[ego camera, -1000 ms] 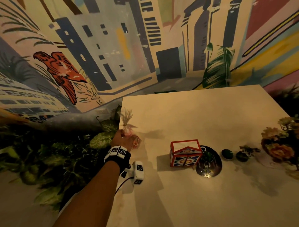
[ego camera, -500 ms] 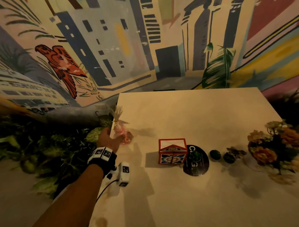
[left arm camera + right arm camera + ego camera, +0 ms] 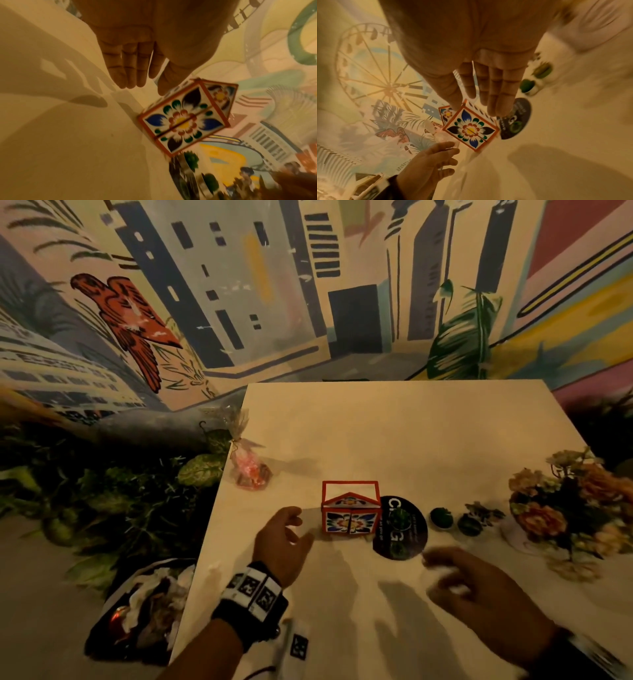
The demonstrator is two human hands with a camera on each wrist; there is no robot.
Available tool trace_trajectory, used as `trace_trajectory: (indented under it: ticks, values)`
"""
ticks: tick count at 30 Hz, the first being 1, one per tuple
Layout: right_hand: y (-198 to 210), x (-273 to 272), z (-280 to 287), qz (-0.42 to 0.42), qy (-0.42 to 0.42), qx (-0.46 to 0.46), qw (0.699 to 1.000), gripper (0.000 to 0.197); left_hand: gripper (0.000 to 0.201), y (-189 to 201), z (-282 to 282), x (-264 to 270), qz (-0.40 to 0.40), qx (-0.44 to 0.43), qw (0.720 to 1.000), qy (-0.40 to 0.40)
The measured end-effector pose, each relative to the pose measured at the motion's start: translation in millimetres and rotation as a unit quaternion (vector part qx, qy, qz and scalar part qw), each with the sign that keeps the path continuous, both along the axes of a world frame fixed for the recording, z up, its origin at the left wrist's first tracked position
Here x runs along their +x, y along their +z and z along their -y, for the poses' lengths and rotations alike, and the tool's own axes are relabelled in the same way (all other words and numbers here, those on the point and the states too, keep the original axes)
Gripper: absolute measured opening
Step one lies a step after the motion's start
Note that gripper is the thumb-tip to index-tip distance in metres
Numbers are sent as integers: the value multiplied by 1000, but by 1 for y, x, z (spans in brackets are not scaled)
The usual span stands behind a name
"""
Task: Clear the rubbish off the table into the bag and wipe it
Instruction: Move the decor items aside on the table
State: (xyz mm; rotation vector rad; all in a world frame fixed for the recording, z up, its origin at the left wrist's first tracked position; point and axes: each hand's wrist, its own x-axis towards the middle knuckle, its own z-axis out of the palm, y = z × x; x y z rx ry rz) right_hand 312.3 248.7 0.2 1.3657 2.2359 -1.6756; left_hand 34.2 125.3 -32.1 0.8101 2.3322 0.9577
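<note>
A small red-edged box with a painted flower (image 3: 350, 510) (image 3: 186, 119) (image 3: 471, 129) stands mid-table. My left hand (image 3: 284, 537) (image 3: 135, 75) (image 3: 435, 161) hovers just left of it, fingers relaxed and empty. My right hand (image 3: 455, 573) (image 3: 486, 97), blurred, hovers at the box's near right with straight fingers and holds nothing. A clear cellophane packet with pink sweets (image 3: 248, 465) stands on the table's left edge. A dark bag of crumpled rubbish (image 3: 144, 607) sits on the floor beside the table's left side.
A black round card (image 3: 402, 529) lies right of the box, then two small green pots (image 3: 455, 520) and a flower arrangement (image 3: 568, 505) at the right edge. Leafy plants (image 3: 120, 501) crowd the left of the table (image 3: 411, 440); a mural wall stands behind.
My left hand let go of the cellophane packet at the table's left edge and came back toward the flower box. My right hand has entered the view.
</note>
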Motion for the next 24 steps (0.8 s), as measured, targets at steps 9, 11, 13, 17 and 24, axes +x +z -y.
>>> trace_trajectory:
  ticks: [9,11,13,17,24]
  values:
    - [-5,-111,-6,-24,-35,50,998,40,39,-3,-19,34,16,-23,999,-19]
    - [-11,-113,-5,-15,-22,51,998,36,38,-5,-21,36,15,-18,1000,-16]
    - [-14,-116,-5,-5,-20,57,998,36,37,-7,-23,35,13,-19,1000,-12]
    - [-21,-121,-9,31,-19,79,996,21,29,-13,-25,30,20,-18,1000,-10]
    - [-9,-156,-8,88,24,138,986,22,24,-14,-30,3,7,-10,1000,12]
